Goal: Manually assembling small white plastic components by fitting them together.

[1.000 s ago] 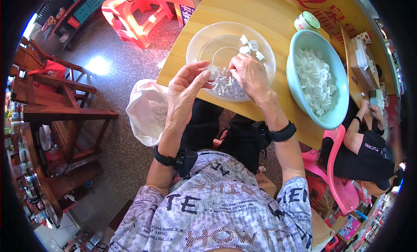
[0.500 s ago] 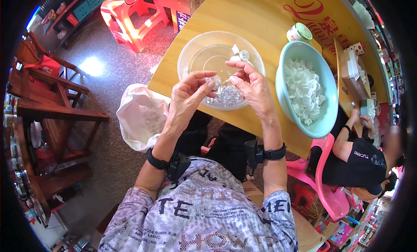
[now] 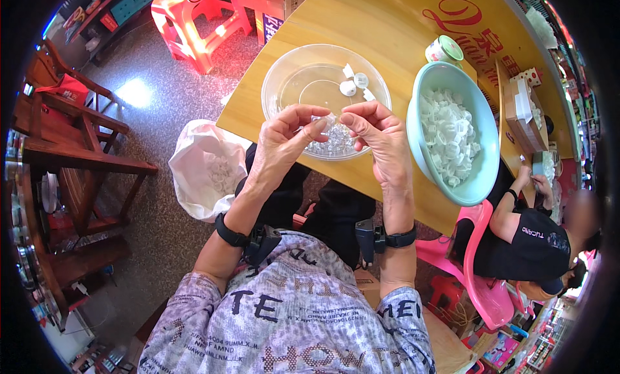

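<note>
My left hand point(image 3: 284, 135) pinches a whitish translucent plastic cap point(image 3: 328, 123) between thumb and fingertips. Close beside it, my right hand point(image 3: 382, 136) has thumb and forefinger closed on a small clear plastic piece, mostly hidden by the fingertips. Both hands are over the near part of a round clear plastic basin point(image 3: 270, 74). Many small clear pieces point(image 3: 341, 141) lie heaped in the basin's near side, below the fingers. Several white caps point(image 3: 348, 88) lie at its far right side.
Right of the basin stands a light-blue tub point(image 3: 416, 132) full of white caps point(image 3: 451, 141), with a lidded cup point(image 3: 442, 50) behind it. A white sack point(image 3: 187, 174) of small pieces sits left of the table point(image 3: 252, 100). Another person point(image 3: 529, 235) works at the right.
My right hand has moved its fingertips up against the cap in my left hand, its fingers now more curled. More white caps in the basin show. The view has shifted slightly.
</note>
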